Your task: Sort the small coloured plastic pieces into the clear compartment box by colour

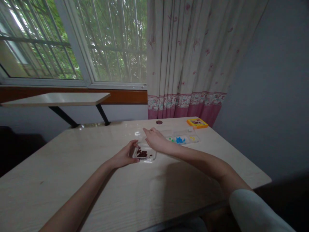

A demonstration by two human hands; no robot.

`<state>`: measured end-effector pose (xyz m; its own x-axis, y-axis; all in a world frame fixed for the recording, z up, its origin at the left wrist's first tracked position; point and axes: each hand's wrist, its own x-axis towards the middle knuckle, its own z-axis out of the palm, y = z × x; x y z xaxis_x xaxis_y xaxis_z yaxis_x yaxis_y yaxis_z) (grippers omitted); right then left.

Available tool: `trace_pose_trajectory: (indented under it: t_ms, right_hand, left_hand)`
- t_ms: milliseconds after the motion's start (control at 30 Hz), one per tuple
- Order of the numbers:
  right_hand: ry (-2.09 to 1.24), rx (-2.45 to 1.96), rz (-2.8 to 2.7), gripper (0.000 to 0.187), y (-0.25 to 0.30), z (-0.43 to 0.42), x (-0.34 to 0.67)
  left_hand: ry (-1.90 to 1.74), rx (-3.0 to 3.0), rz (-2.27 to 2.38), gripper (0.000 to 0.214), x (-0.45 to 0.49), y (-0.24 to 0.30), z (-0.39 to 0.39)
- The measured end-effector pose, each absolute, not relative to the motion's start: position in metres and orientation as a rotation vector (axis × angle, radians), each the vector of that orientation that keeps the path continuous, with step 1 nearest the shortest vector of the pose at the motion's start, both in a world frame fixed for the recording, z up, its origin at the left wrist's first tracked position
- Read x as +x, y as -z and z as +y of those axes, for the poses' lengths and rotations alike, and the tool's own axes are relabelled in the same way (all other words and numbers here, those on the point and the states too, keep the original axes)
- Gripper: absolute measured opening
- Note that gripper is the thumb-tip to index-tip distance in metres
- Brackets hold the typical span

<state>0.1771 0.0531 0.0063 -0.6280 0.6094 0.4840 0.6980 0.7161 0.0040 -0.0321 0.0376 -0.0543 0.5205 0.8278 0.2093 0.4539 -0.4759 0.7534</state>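
Note:
A small clear plastic box (154,158) holding dark reddish-brown bits (143,153) sits on the table in front of me. My left hand (124,156) grips its left side, the thumb at the near edge and the fingers at the back corner. Above the box's back part, my right hand (154,138) has its fingers bent at a clear lid (142,138), which shows only faintly. Right of it lies a longer clear box (198,139) with green bits (171,140), blue bits (180,140) and yellow bits (192,138) in compartments; my right hand and forearm hide part of it.
A yellow-orange flat box (197,122) lies at the back right of the wooden table (116,199). Near the back edge is a round cable hole (159,122). A raised shelf (60,98) stands at the back left, before a barred window. A curtain (183,64) hangs behind.

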Motion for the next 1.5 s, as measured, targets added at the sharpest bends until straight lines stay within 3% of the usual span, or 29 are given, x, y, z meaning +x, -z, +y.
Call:
trace_pose_trajectory:
  t_ms: [300, 600, 867, 1033, 1233, 1500]
  right_hand:
    - [0.067, -0.834, -2.516, 0.032, -0.004, 0.052, 0.179]
    - [-0.217, -0.649, -2.665, 0.022, 0.023, 0.023, 0.193]
    - [-0.217, -0.595, -2.656, 0.013, 0.016, 0.024, 0.19]
    - [-0.092, -0.734, -2.707, 0.034, 0.001, 0.031, 0.179]
    - [-0.112, -0.871, -2.646, 0.048, -0.011, 0.025, 0.183]
    - [-0.203, -1.125, -2.404, 0.069, -0.076, 0.019, 0.33]
  left_hand:
    - [-0.826, 2.057, 1.004, 0.096, -0.029, 0.058, 0.038]
    - [-0.802, 2.126, 1.094, 0.094, -0.026, 0.05, 0.033]
    - [-0.781, 2.137, 1.039, 0.09, -0.026, 0.052, 0.036]
    - [-0.797, 2.084, 0.956, 0.09, -0.025, 0.049, 0.034]
    - [-0.747, 2.207, 1.077, 0.096, -0.024, 0.049, 0.034]
    - [-0.736, 2.266, 1.156, 0.081, -0.02, 0.045, 0.034]
